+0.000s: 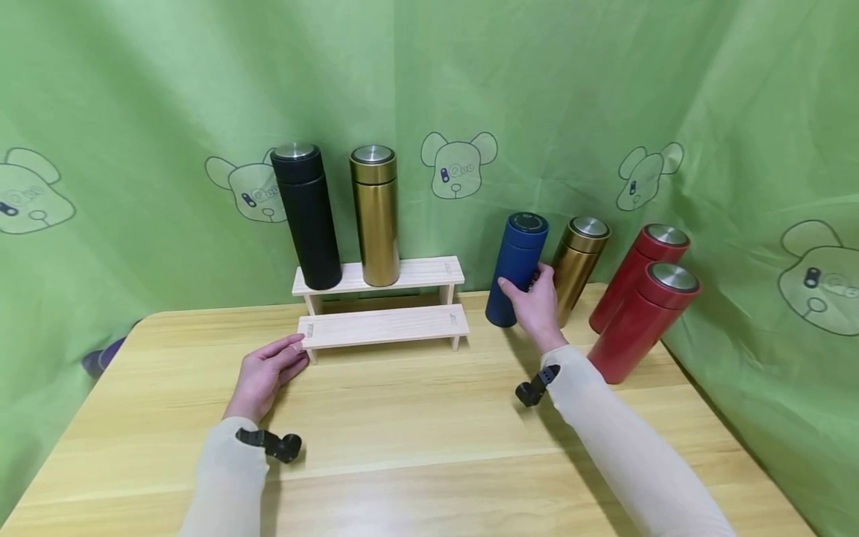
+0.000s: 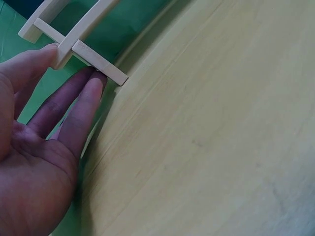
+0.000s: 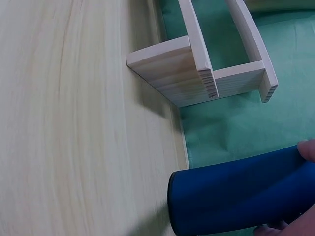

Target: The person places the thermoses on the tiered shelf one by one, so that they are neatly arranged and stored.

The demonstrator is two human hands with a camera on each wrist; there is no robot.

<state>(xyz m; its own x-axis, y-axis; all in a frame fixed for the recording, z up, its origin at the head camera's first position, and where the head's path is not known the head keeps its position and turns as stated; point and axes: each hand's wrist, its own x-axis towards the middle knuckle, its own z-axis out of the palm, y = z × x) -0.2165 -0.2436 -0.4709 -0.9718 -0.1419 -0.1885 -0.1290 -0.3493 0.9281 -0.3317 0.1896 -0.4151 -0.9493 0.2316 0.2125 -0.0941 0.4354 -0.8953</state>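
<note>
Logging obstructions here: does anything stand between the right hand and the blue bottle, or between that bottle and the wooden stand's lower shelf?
Nothing visible does. The right hand grips the blue bottle, and only open space shows between it and the lower shelf. The left hand touches the wooden stand at its left end.

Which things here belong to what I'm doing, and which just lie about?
Part of it:
Blue bottle, in right hand
Wooden stand, touched by left hand
Black bottle and gold bottle on it
Probably the second gold bottle and two red bottles

Just about:
Purple object, left of the table
Green curtain
</note>
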